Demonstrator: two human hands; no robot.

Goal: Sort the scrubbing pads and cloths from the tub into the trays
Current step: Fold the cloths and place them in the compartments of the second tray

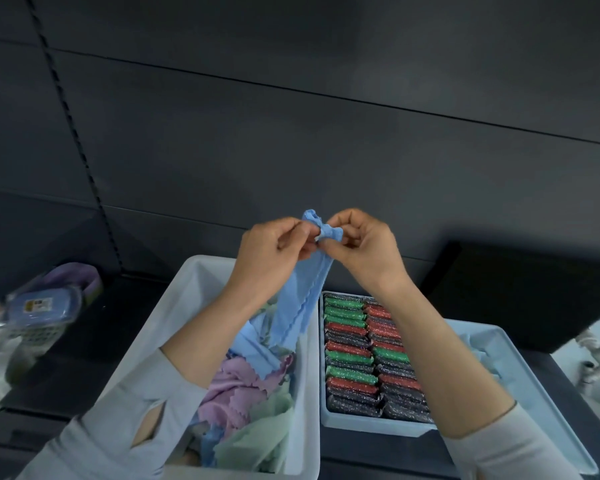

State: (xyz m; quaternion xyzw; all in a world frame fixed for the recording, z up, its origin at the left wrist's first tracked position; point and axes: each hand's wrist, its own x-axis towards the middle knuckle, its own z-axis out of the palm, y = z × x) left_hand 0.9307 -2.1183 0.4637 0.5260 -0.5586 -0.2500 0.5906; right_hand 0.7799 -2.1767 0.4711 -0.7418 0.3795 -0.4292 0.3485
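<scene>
Pinched at its top edge between left hand (271, 251) and right hand (364, 247), fingers of both curled tight on the bunched corner of a blue cloth (300, 299). Held up above the far end of the tub (187, 299), hands close together, almost touching at the pinch. Hanging straight down from there, long axis near vertical, leaning slightly left toward the bottom; scalloped lower edge trailing into the tub's contents, apparently resting on the pile rather than clear of it.

Below, in the tub: a pink cloth (236, 382), green cloths (257, 441) and more blue ones, loosely heaped. Plenty left to sort on that side, judging by the heap.

Just beside the tub on the right, a tray of scrubbing pads (361, 358): two neat rows of green, red and dark pads on edge, filling it end to end. Pad sorting seemingly done or close to it. Farther right, a second tray (534, 382), pale blue, mostly hidden by the right forearm; something pale blue inside, too unclear to name. Likely destination for the cloths, though uncertain.
</scene>
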